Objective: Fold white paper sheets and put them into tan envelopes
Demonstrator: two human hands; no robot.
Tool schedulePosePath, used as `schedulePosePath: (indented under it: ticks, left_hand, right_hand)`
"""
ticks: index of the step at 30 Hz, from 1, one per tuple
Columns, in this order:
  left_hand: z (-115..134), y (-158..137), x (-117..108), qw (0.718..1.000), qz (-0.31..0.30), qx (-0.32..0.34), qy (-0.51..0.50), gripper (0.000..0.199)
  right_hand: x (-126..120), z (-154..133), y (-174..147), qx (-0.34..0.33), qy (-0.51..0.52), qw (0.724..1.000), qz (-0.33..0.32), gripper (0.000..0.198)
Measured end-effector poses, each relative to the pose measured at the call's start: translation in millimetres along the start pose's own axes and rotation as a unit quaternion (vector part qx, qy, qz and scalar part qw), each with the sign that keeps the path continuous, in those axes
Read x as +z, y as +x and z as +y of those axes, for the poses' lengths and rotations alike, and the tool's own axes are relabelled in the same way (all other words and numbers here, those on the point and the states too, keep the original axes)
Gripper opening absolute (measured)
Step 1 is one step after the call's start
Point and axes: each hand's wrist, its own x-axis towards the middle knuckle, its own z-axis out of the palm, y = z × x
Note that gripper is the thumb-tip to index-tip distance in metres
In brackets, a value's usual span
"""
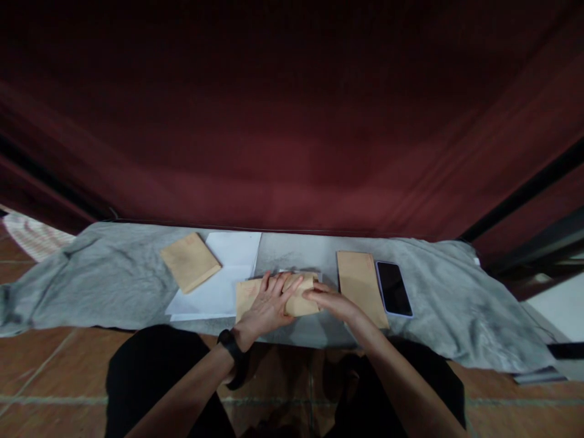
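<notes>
Across the grey cloth (pixel 123 280), we are keeping a folded envelope (pixel 302 302) at the middle. Our left grip (pixel 269 302) is lying loosely spread over it, hiding part; our right grip (pixel 329 300) is pinching its right end. Leftward, another envelope (pixel 189 261) is overlapping white sheets (pixel 235 255). Rightward, a phone (pixel 394 289) is lying just beside a third envelope (pixel 360 283), which our right forearm (pixel 387 356) is partly blocking.

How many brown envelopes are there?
3 visible: the left envelope partly on white paper, the middle envelope under the left hand, the right envelope beside the phone. Others may be hidden beneath.
</notes>
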Motion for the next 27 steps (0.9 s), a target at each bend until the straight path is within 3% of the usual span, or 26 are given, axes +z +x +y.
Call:
schedulePosePath:
  ticks: [4, 8, 12, 18, 20, 23, 25, 27]
  left_hand:
    - [-2.7, -2.0, 1.0, 1.0, -0.011, 0.027, -0.002, 0.108]
    - [-27.3, -11.0, -0.9, 1.0, -0.017, 0.015, -0.016, 0.119]
    - [-49.4, -21.0, -10.7, 0.999, -0.028, -0.003, -0.017, 0.114]
    - [-38.2, -20.8, -14.7, 1.0, -0.018, 0.002, -0.021, 0.101]
    - [-36.0, -20.7, -13.6, 1.0, -0.016, -0.011, -0.02, 0.101]
    - [-44.9, -25.7, -16.1, 0.999, 0.005, -0.047, -0.007, 0.101]
    - [-56.8, -32.5, -20.2, 0.997, 0.019, -0.07, 0.009, 0.1]
    - [-69.7, -41.0, -23.9, 0.996, 0.024, -0.085, 0.029, 0.098]
  right_hand:
    - [2.4, 3.5, -0.9, 0.018, 0.039, 0.999, -0.014, 0.038]
    - [-8.2, -3.6, -0.7, 0.033, 0.147, 0.989, -0.001, 0.048]
    - [-10.5, -12.7, -2.9, 0.056, 0.234, 0.97, -0.045, 0.05]
    - [6.0, -19.6, -5.4, 0.038, 0.234, 0.97, -0.055, 0.048]
    - [1.8, -22.4, -4.3, 0.034, 0.186, 0.981, -0.049, 0.05]
    - [-14.9, -23.9, -0.9, 0.03, -0.055, 0.995, 0.076, 0.052]
    - [-25.6, -20.3, 1.1, 0.042, -0.212, 0.962, 0.168, 0.047]
    - [-29.3, -12.3, 2.2, 0.063, -0.282, 0.933, 0.213, 0.04]
